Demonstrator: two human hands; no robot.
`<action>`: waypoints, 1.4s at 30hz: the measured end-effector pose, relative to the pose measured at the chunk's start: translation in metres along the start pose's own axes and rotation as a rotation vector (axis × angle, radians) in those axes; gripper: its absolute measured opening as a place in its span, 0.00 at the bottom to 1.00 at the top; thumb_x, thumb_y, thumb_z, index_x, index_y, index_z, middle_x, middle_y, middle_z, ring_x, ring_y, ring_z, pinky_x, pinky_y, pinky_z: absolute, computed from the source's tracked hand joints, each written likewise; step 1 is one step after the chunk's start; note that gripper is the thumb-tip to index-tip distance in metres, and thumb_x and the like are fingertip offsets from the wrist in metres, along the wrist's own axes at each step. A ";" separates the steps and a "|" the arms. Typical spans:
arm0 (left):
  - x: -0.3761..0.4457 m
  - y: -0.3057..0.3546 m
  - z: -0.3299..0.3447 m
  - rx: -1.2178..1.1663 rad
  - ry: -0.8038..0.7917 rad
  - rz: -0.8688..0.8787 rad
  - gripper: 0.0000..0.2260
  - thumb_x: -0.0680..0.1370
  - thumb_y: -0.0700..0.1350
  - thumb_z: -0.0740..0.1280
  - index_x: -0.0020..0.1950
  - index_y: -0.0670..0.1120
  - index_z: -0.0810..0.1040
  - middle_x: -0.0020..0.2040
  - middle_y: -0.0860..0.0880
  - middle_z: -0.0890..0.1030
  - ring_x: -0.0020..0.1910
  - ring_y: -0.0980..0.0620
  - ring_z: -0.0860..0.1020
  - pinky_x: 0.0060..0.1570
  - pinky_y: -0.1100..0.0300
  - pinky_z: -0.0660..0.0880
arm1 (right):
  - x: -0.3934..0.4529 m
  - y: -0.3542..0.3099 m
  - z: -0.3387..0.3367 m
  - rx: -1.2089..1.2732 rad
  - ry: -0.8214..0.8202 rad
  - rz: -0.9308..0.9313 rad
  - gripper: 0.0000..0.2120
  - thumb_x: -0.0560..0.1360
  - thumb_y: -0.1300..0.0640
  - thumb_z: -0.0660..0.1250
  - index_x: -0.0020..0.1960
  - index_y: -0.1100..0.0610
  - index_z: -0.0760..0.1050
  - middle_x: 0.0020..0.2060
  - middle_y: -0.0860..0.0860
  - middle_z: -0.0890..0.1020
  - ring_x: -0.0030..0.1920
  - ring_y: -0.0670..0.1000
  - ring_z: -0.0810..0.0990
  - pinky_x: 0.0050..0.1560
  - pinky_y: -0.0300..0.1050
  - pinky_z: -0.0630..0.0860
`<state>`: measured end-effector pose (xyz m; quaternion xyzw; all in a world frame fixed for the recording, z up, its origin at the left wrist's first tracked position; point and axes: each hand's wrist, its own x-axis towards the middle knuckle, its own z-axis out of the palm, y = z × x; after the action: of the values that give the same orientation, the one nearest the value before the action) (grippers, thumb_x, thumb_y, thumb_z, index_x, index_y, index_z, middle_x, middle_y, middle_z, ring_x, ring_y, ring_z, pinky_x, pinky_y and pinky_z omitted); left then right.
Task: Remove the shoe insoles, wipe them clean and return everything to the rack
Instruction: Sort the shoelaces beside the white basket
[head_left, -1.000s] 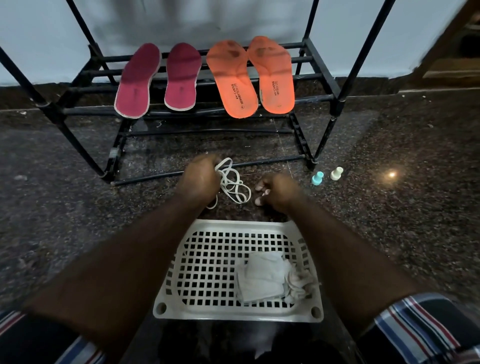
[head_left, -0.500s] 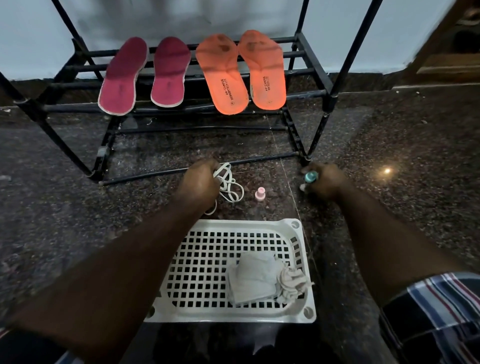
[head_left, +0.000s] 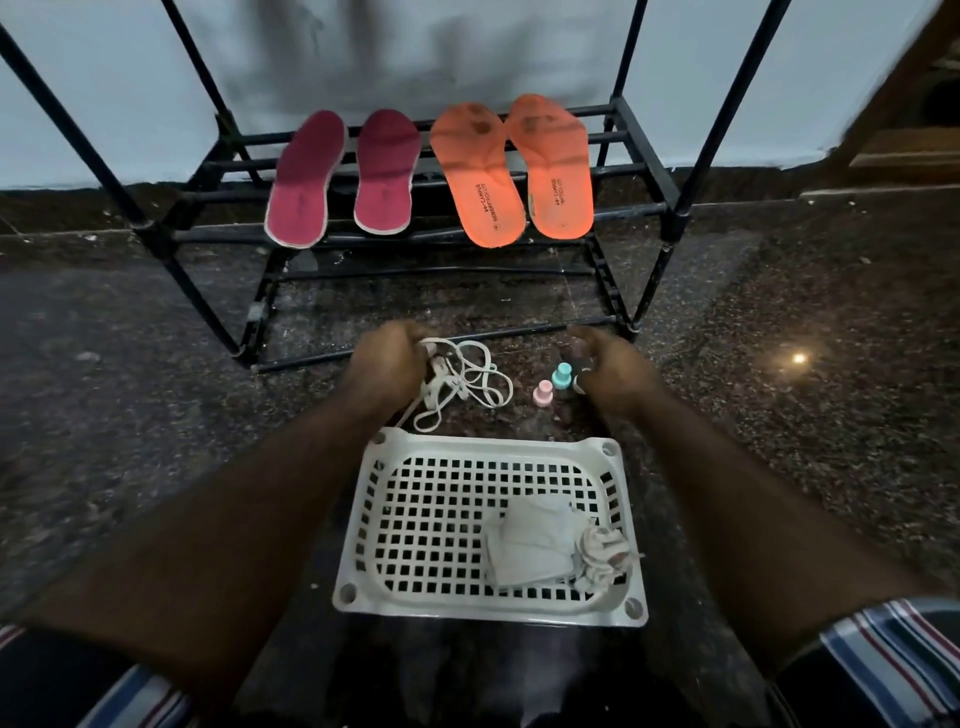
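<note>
Hands working on the speckled stone floor (head_left: 156, 415)

The left hand (head_left: 387, 364) is gripping tangled white laces (head_left: 467, 382) — the right hand (head_left: 613, 369), fingers curled, is pinching something small beside two smooth plastic pegs (head_left: 553, 383).

Two bare forearms, uncovered from elbow to wrist, are shown ending in a left hand (head_left: 387, 358) and a right hand (head_left: 610, 371), while striped cloth (head_left: 893, 660) banded in blue, white and red is seen at both lower corners, beside dark fabric.
</note>
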<state>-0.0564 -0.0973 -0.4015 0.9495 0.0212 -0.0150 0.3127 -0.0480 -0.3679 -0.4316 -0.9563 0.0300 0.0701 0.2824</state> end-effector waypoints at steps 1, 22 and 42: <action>-0.003 0.000 -0.010 -0.009 0.022 0.004 0.09 0.82 0.45 0.65 0.57 0.51 0.85 0.50 0.49 0.86 0.44 0.53 0.82 0.40 0.64 0.70 | -0.006 -0.008 -0.004 0.009 0.019 0.006 0.27 0.73 0.61 0.69 0.72 0.51 0.70 0.56 0.54 0.82 0.54 0.56 0.81 0.51 0.44 0.74; -0.163 -0.071 -0.144 -1.172 0.460 -0.260 0.12 0.86 0.47 0.56 0.55 0.46 0.78 0.30 0.54 0.80 0.23 0.59 0.68 0.25 0.64 0.64 | -0.118 -0.198 -0.013 -0.165 0.252 -0.232 0.05 0.78 0.57 0.62 0.52 0.54 0.75 0.46 0.54 0.83 0.45 0.57 0.81 0.42 0.47 0.76; -0.152 -0.027 -0.107 -0.899 0.042 0.041 0.10 0.84 0.50 0.62 0.49 0.50 0.81 0.43 0.49 0.86 0.49 0.43 0.84 0.57 0.41 0.79 | -0.149 -0.300 -0.035 0.701 -0.126 -0.427 0.18 0.79 0.49 0.66 0.45 0.66 0.75 0.30 0.57 0.78 0.29 0.53 0.76 0.28 0.42 0.74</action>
<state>-0.2083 -0.0169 -0.3255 0.7196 0.0130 0.0210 0.6940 -0.1624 -0.1326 -0.2187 -0.7807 -0.1645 0.0537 0.6004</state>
